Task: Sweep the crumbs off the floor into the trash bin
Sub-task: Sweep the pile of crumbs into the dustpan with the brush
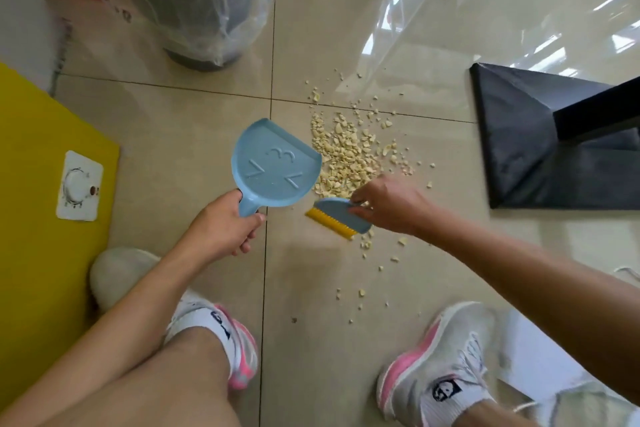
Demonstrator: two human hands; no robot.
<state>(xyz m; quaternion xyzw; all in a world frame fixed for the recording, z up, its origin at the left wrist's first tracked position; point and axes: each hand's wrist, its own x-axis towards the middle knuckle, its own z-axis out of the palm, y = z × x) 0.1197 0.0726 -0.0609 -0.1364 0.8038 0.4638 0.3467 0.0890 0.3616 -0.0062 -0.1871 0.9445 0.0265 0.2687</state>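
Beige tile floor (194, 135): glossy, dark grout lines crossing just above the dustpan.
Crumbs (346, 156): pale yellow, heaped on the floor right of the dustpan's open edge; thinner scatter above the grout line and trailing down toward the right shoe.
Dustpan (273, 166): light blue plastic, underside facing the camera, raised marks visible; tilted, open edge beside the crumb heap, whether touching the floor cannot be told.
Left hand (225, 229): closed around the dustpan's short handle, thumb on top.
Brush (339, 217): small, blue back, yellow bristles pointing down-left; lying low just below the heap and right of the dustpan handle.
Right hand (384, 203): fingers pinched on the top edge of the brush, arm reaching in from the right.
Trash bin (194, 0): dark, lined with a clear plastic bag, upright at top left, well apart from the crumbs.
Black base (519, 135): flat dark stand at right, near the outer scatter.
Yellow board (41, 201): at left edge, white dial plate on it.
Shoes (440, 354): white and pink, either side at bottom.
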